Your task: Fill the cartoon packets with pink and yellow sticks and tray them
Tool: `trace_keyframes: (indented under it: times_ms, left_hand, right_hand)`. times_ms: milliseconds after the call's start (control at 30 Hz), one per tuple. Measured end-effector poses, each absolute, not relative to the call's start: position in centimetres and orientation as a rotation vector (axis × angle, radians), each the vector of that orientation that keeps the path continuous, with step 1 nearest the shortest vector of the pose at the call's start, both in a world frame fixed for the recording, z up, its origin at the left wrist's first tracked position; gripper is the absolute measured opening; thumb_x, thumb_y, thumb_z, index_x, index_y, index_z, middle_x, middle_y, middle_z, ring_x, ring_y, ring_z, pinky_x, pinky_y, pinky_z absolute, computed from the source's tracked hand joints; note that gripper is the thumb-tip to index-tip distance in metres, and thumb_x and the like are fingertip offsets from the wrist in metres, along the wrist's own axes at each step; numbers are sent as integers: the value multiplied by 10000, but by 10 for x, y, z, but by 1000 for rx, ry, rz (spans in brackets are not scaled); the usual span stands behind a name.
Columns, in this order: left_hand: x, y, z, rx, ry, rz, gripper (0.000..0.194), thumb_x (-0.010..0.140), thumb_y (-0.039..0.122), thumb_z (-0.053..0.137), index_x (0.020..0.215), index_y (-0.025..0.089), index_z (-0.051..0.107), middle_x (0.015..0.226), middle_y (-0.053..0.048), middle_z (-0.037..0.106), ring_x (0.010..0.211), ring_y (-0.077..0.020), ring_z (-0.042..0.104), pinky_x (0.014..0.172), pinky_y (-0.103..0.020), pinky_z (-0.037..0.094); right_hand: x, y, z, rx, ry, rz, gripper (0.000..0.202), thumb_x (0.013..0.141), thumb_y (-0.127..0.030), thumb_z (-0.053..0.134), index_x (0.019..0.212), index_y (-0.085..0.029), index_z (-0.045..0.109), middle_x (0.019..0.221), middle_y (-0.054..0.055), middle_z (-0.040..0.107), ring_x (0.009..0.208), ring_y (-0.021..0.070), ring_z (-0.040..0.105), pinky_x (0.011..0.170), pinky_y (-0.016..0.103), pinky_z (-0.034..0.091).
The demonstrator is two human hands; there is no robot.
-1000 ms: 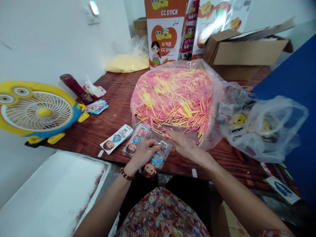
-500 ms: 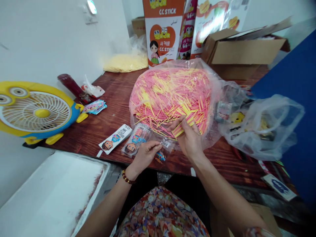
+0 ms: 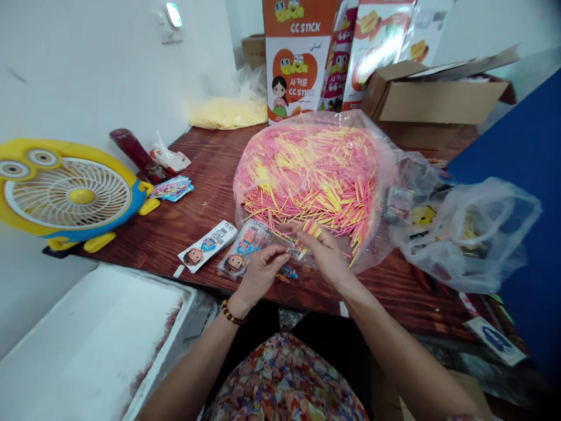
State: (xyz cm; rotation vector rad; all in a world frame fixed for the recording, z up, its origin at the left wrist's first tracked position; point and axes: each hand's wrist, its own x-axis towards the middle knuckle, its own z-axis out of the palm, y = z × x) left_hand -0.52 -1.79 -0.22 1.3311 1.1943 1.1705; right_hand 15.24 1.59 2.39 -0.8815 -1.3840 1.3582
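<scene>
My left hand [image 3: 264,270] pinches the edge of a small clear printed packet [image 3: 288,272] near the table's front edge. Closed around a small bunch of pink and yellow sticks [image 3: 310,229], my right hand [image 3: 325,252] is close beside that packet's upper end. Behind both hands lies a large clear bag [image 3: 385,169] heaped with loose pink and yellow sticks [image 3: 307,169]. Left of my left hand are a clear packet [image 3: 238,251] with pink contents and a white printed card [image 3: 207,245] with a cartoon face. My fingers partly cover the held packet.
A yellow-and-blue fan [image 3: 79,196] stands at the left, near a dark red bottle [image 3: 131,149] and colourful packets [image 3: 173,188]. Printed cartons [image 3: 291,64] and an opened cardboard box [image 3: 440,102] are at the back. A translucent plastic bag [image 3: 464,234] lies at the right.
My right hand has moved left, carrying the bunch of sticks from the heap to the packet. My left hand stays nearly in place. The whole view has shifted slightly.
</scene>
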Motion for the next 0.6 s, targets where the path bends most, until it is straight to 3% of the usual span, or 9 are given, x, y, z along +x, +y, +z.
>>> trace_keyframes:
  times_ms: [100,233,367,433,500,600]
  left_hand:
    - [-6,-13,-1,1266,1109,1204,174,826,346,688,843,179,731,829,-21,703,768,-156,599,745,-252,466]
    - [-5,-4,5,1171,1048,1264,186,807,357,718,840,173,721,821,-9,685,762,-137,587,742,-238,468]
    - [-5,4,9,1154,1017,1330,194,797,360,734,823,168,715,797,1,669,748,-120,575,736,-225,466]
    - [-6,7,10,1150,1007,1332,210,788,366,747,829,163,715,795,1,671,737,-119,578,726,-227,471]
    - [-9,9,12,1140,994,1329,220,804,374,734,866,164,725,809,-3,683,737,-123,590,722,-234,479]
    - [-15,8,17,1202,1001,1336,215,851,364,681,913,171,753,835,-15,713,760,-136,614,737,-245,493]
  right_hand:
    - [159,21,33,-855,-1564,1367,226,928,-397,579,1069,-241,664,1200,51,710,1158,213,631,1030,399,461]
    - [170,26,43,-875,-1760,1192,415,980,-394,511,1385,-302,498,1342,74,640,1229,214,607,1038,427,468]
    - [180,34,46,-885,-2165,792,453,960,-381,545,1404,-293,520,1417,93,587,1320,265,535,1111,491,402]
    - [185,37,47,-886,-2225,759,485,951,-385,557,1421,-278,503,1421,102,580,1308,269,543,1087,481,429]
    - [187,38,49,-946,-2131,832,418,960,-396,542,1354,-256,554,1285,95,663,1172,244,629,973,417,510]
    - [187,37,55,-1012,-1985,864,226,960,-391,545,1007,-221,686,871,26,709,801,175,665,713,289,522]
